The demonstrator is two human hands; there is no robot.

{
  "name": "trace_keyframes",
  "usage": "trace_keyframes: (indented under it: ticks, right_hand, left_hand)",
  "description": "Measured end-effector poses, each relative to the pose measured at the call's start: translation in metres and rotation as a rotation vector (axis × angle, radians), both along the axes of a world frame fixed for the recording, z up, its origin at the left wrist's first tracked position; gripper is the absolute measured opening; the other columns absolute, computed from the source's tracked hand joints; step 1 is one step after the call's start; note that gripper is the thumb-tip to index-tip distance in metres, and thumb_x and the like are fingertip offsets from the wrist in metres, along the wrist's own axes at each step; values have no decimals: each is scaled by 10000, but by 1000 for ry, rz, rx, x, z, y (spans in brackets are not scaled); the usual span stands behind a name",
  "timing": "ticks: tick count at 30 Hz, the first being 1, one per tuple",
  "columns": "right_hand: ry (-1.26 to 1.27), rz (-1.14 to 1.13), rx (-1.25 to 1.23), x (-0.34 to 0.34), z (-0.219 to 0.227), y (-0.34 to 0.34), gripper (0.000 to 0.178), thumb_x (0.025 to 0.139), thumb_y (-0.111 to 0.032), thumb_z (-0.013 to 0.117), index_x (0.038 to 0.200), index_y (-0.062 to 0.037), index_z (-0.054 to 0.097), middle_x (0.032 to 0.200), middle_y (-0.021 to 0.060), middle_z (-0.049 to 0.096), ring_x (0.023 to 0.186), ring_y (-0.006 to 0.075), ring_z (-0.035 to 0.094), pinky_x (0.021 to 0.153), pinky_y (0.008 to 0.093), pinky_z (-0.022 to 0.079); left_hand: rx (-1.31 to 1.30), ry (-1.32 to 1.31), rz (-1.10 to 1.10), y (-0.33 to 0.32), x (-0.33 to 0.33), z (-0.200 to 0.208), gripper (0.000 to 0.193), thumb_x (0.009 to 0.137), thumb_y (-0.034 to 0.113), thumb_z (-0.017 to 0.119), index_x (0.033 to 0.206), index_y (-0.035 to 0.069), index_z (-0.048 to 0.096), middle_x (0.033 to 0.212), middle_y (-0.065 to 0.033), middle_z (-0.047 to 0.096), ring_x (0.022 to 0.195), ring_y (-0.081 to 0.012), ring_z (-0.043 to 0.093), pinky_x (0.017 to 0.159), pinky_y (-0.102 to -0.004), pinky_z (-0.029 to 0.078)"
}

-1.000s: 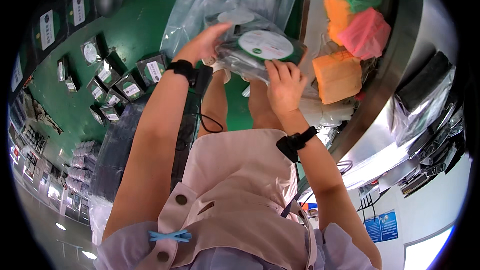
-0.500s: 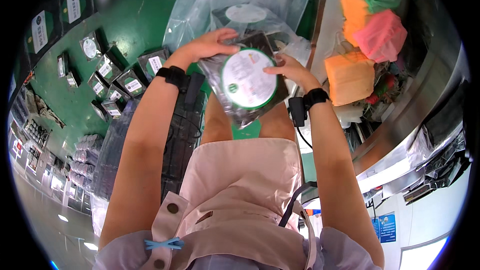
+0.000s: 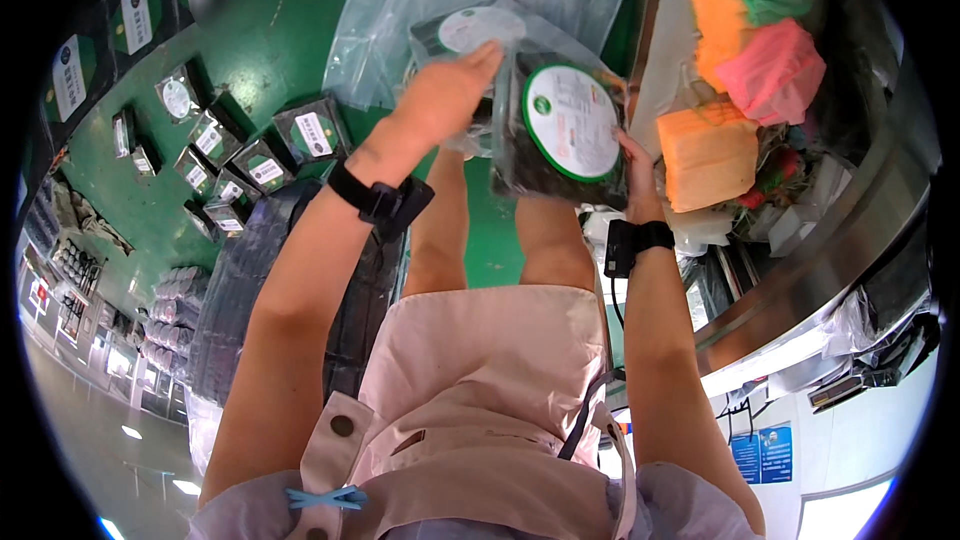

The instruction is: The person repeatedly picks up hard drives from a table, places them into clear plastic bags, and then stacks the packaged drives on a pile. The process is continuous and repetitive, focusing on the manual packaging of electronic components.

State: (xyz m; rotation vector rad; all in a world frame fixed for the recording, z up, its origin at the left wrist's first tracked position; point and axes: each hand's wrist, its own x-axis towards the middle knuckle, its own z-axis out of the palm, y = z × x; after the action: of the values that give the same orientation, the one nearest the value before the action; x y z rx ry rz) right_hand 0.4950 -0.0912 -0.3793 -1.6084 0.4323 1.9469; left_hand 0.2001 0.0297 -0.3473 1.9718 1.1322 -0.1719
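Note:
My right hand (image 3: 640, 175) grips the right edge of a flat, square dark pack (image 3: 508, 165) in clear plastic, its thumb on the front. A round white label (image 3: 572, 123) with a green rim covers much of the pack's face. My left hand (image 3: 450, 95), slightly blurred, is just left of the pack with its fingers stretched out, its thumb hidden. Behind its fingertips is a second dark pack (image 3: 430, 35) with a similar round label, lying at the large clear plastic bag (image 3: 375, 15).
Several small dark packs (image 3: 312, 130) with white labels lie on the green floor (image 3: 270, 20) at left. Beside my left forearm stands a dark plastic-wrapped stack (image 3: 250, 280). Orange (image 3: 708, 155) and pink bundles (image 3: 775, 70) sit on the metal-edged bench (image 3: 780, 325) at right.
The held pack has shifted right and turned more upright in my right hand. My left hand has come off its upper left corner and moved toward the pack behind.

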Motion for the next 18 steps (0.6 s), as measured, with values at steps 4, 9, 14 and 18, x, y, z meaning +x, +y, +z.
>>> trace_keyframes:
  ticks: [4,9,14,18]
  right_hand:
    - [-65,-130,174,-39,-31,6,361,853,-183,596,1137,18,501,1099,101,570,983,192,545,863,311,417]
    - [-549,-282,-28,-135,-40,16,481,836,-296,622,1128,48,456,1075,151,551,937,250,545,791,361,466]
    - [-618,305,-169,-199,-49,54,678,803,-530,557,1123,60,465,1063,197,573,954,291,584,809,388,461]
    - [-609,1210,92,-190,-30,74,433,818,-394,579,885,31,630,826,205,636,831,251,629,689,370,484]
  left_hand:
    - [-24,-252,-70,-30,18,4,673,663,-104,477,1313,8,340,1345,-136,398,906,-341,585,713,-378,513]
    - [-217,-175,-152,-49,25,22,709,659,-71,489,1338,19,307,1422,-125,281,855,-349,592,669,-376,509]
    - [-108,-363,99,-43,14,25,696,645,-65,506,1315,63,366,1365,-102,384,854,-373,588,674,-421,504]
    - [108,-250,234,-11,-15,9,619,651,-68,483,1249,92,486,1347,-148,397,893,-351,591,719,-403,505]
